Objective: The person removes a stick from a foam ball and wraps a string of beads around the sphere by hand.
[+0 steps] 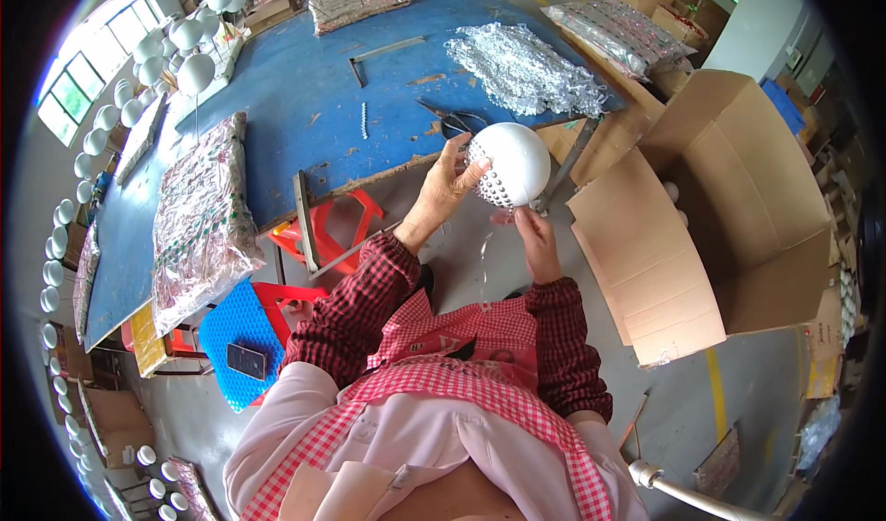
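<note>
You held the white ball [510, 162] just off the blue table's [277, 87] near edge, left hand [449, 181] cupping its side, right hand [535, 237] pinching beneath. It looked light, rigid, easily dented; bare upper surface offered the safest hold.

Holding a white ball [510, 163] up, left hand [447, 187] cupping its studded side, right hand [535, 238] just under it. Blue surface [286, 96] beyond both hands, open cardboard box [729, 207] to the right.
</note>
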Demonstrator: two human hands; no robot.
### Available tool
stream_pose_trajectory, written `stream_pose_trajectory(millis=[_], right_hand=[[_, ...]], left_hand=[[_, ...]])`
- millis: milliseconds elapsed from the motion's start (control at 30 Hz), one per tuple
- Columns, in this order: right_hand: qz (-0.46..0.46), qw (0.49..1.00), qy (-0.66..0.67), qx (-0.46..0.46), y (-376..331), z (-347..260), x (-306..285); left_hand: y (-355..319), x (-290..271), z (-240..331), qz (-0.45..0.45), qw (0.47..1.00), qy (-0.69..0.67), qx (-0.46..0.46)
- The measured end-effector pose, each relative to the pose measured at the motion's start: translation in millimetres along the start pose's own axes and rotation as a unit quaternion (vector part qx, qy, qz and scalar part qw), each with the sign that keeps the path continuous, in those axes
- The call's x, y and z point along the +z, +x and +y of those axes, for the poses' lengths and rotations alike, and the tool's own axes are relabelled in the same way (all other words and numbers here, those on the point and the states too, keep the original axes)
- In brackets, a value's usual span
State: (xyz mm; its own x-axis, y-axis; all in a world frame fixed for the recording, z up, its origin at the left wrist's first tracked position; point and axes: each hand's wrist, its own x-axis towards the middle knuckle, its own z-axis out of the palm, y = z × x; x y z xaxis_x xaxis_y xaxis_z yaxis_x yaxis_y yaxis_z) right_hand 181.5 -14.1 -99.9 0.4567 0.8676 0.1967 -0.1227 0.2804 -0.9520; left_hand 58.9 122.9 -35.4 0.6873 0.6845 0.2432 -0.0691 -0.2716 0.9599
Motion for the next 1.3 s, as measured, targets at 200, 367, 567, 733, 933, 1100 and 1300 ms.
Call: stream_pose_trajectory(millis=[200, 367, 567, 733, 933, 1100, 1300], right_hand=[[0.027, 0.999, -0.022, 0.018, -12, -17, 2], [0.070, 0.995, -0.063, -0.026, -20, -23, 11], [0.114, 0.983, -0.132, -0.063, -14, -13, 13], [0.106, 0.983, -0.140, -0.054, -12, -8, 12], [0.120, 0.962, -0.234, -0.071, -13, -16, 16], [0.090, 0.993, -0.069, -0.038, -14, -15, 21], [0.132, 0.986, -0.087, -0.051, -16, -18, 13]], left_hand=[[2, 0, -7, 0.030, 0.999, 0.013, 0.029], [4, -2, -7, 0.009, 1.000, -0.004, -0.023], [5, 3, -3, 0.050, 0.999, -0.010, 0.002], [11, 4, -16, 0.084, 0.994, 0.055, 0.045], [4, 1, -12, 0.023, 0.995, 0.046, 0.090], [16, -10, -32, -0.026, 0.998, 0.043, 0.049], [3, -2, -1, 0.019, 1.000, -0.001, -0.020]])
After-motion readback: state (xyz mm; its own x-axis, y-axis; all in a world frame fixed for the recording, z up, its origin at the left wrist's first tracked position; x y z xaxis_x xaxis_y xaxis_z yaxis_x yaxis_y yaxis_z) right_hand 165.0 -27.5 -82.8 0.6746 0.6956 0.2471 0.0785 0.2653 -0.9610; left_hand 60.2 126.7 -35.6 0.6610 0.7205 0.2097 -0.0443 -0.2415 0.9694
